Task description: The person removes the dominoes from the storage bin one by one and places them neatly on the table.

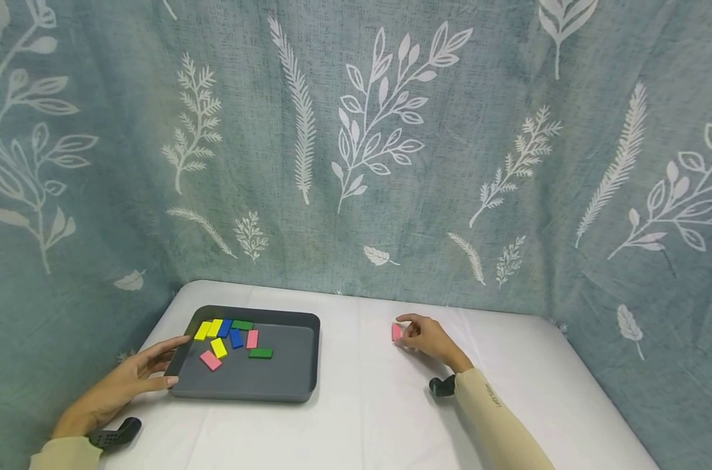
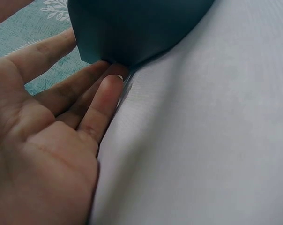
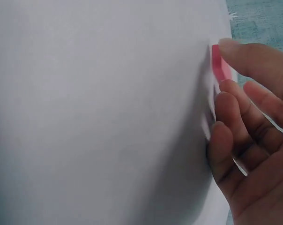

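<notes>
Leaf-patterned cloth (image 1: 303,254) behind, white table (image 1: 262,437) below. Inside the gray tray (image 1: 279,380), nine coloured blocks (image 1: 260,353); outside, well to its right, just one pink block (image 1: 396,333) in view, pinched between thumb and finger of the right hand (image 1: 431,337), work on it apparently unfinished. Left hand (image 1: 125,377) spread, fingers fairly straight, touching the tray's left side.

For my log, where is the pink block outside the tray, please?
The head view shows the pink block right of the tray, pinched by the right hand.
</notes>
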Available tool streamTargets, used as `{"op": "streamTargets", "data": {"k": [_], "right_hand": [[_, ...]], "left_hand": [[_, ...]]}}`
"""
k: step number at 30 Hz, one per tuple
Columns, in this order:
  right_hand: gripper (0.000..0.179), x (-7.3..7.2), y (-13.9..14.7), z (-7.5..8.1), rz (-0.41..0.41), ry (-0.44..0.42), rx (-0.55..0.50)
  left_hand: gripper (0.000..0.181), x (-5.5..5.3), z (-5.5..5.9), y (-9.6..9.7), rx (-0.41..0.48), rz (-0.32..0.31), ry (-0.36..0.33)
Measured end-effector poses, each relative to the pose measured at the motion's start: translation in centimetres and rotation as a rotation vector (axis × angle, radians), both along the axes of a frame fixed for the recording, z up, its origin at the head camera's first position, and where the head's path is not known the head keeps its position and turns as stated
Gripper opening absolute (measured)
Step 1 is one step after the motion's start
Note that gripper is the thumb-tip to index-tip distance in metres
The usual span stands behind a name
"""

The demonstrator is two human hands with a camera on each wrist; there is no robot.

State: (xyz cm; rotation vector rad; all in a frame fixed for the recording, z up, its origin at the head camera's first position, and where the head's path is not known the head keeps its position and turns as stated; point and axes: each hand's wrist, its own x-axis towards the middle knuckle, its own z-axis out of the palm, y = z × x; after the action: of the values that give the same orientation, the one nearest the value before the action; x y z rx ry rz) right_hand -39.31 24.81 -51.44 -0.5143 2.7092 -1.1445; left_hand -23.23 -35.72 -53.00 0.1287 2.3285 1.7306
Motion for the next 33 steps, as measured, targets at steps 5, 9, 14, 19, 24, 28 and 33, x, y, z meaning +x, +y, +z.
{"op": "streamTargets", "data": {"k": [5, 9, 14, 19, 24, 28, 33], "right_hand": [[0.045, 0.2, -0.6, 0.6, 0.0, 0.016, -0.039], [0.045, 0.3, -1.8, 1.4, 0.007, 0.012, -0.087], [0.043, 0.3, -3.8, 2.2, 0.029, 0.013, -0.119], [0.039, 0.5, -6.2, 3.2, 0.045, 0.022, -0.133], [0.04, 0.6, -8.8, 3.9, 0.089, 0.048, -0.136], [0.041, 0.8, -10.7, 4.2, 0.136, 0.063, -0.153], [0.04, 1.0, -13.0, 4.4, 0.187, 0.087, -0.159]], "left_hand": [[0.084, 0.1, 0.0, 0.1, -0.016, 0.016, -0.006], [0.083, 0.2, 0.0, -0.1, -0.014, 0.013, 0.001], [0.082, 0.2, -0.2, -0.2, 0.008, 0.002, 0.005], [0.083, 0.1, -0.4, -0.2, 0.001, 0.007, -0.006], [0.084, -0.1, -0.4, -0.2, -0.01, 0.012, -0.006], [0.084, -0.2, -0.5, -0.2, 0.005, 0.008, -0.002], [0.083, -0.4, -0.6, -0.2, 0.006, 0.009, 0.006]]}}
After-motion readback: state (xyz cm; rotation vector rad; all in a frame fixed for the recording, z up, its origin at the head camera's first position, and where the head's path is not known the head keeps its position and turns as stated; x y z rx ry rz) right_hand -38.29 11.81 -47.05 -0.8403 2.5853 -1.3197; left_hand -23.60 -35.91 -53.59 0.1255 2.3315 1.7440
